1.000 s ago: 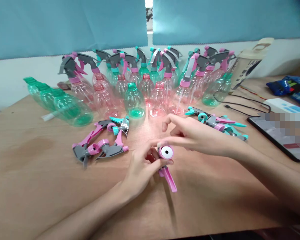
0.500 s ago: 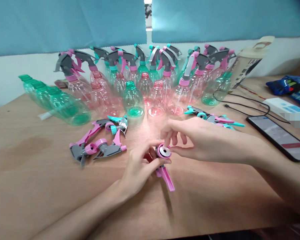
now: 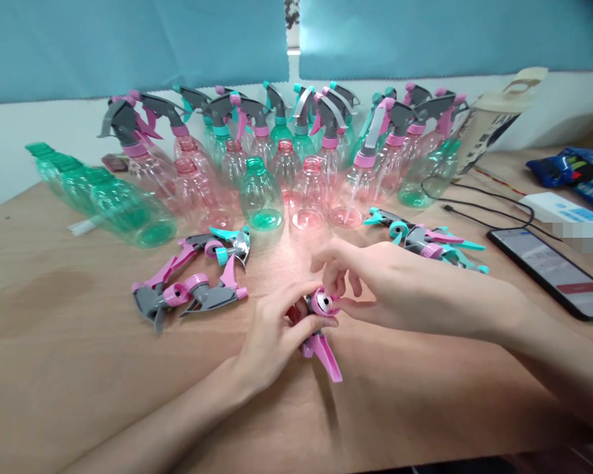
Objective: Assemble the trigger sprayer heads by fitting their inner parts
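Above the wooden table [image 3: 212, 395], my left hand [image 3: 277, 329] grips a pink and grey trigger spray head [image 3: 327, 355], its round collar tipped up toward me and its pink trigger pointing down. Inside the collar lies a white washer [image 3: 323, 304] with a dark centre hole; it looks slightly tilted, with a dark gap along its lower left edge. My right hand [image 3: 360, 273] is closed at the collar, a bent fingertip on the washer and the thumb by the rim. Loose spray heads [image 3: 212, 296] lie left of my hands, and more spray heads [image 3: 420, 237] lie beyond my right hand.
Clear pink bottles [image 3: 309, 197] and green bottles [image 3: 261, 197] stand across the back, several with spray heads on. At left several green bottles [image 3: 133, 210] are grouped. To the right are a phone [image 3: 553, 270], a black cable [image 3: 494, 214], a shaker bottle [image 3: 489, 125] and a blue packet [image 3: 573, 171].
The washer's face has tilted slightly in the collar as my right fingertips shifted on it. The spray head has dipped slightly in my left hand. The view has moved a little.
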A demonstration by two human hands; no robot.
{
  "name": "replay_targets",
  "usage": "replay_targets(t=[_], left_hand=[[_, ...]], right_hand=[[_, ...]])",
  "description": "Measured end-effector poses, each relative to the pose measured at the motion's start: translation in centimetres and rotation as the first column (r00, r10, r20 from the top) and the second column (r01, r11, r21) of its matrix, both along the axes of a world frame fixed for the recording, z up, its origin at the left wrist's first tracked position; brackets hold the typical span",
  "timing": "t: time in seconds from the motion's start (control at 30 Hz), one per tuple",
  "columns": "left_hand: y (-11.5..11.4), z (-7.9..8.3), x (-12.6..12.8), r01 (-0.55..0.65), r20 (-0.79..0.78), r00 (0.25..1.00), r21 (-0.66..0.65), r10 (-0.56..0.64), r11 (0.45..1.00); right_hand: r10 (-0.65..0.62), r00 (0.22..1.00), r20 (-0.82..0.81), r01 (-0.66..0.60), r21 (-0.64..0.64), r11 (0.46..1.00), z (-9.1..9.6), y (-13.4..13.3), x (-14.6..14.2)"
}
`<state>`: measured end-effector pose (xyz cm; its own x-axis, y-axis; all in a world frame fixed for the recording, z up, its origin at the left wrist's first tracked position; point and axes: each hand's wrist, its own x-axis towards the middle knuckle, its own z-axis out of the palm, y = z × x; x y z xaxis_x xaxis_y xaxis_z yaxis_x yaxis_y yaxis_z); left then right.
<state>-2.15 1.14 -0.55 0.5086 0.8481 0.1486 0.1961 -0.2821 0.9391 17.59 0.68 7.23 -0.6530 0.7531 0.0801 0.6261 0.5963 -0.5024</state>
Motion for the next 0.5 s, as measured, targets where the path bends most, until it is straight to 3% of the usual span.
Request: replay_targets(t=[0.5], left_hand=[[0.11, 0.14, 0.07, 0.013, -0.035, 0.999, 0.095, -0.009, 0.995]], right_hand=[[-0.057, 0.997, -0.050, 0.058, 0.004, 0.998, 0.07, -0.39, -0.25]])
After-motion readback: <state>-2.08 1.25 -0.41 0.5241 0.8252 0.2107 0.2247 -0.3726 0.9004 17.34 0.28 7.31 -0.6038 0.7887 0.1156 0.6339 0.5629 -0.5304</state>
